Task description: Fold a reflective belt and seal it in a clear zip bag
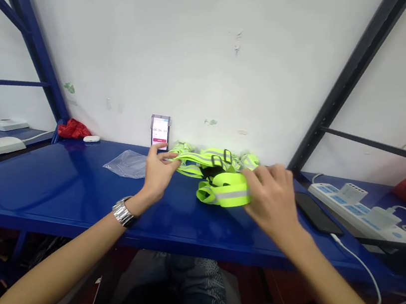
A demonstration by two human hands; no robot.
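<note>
A neon-yellow reflective strap (229, 194) with a grey stripe and black buckles is stretched between my hands, just over the table. My left hand (158, 172), with a metal watch on the wrist, pinches a flat length of it between thumb and fingers. On the other side, my right hand (272, 197) is closed round a looped part; its fingertips are partly hidden and slightly blurred. Behind, against the wall, lie more folded yellow reflective straps (250, 160). A clear plastic bag (126, 163) lies flat, left of my left hand.
A phone (160, 133) showing a timer leans on the wall. Another, dark phone (317, 213) lies at right with a white cable (359, 264). Power strips (360, 212) sit beyond the frame posts. A red bundle (73, 129) and a small white case (91, 139) are at the back left.
</note>
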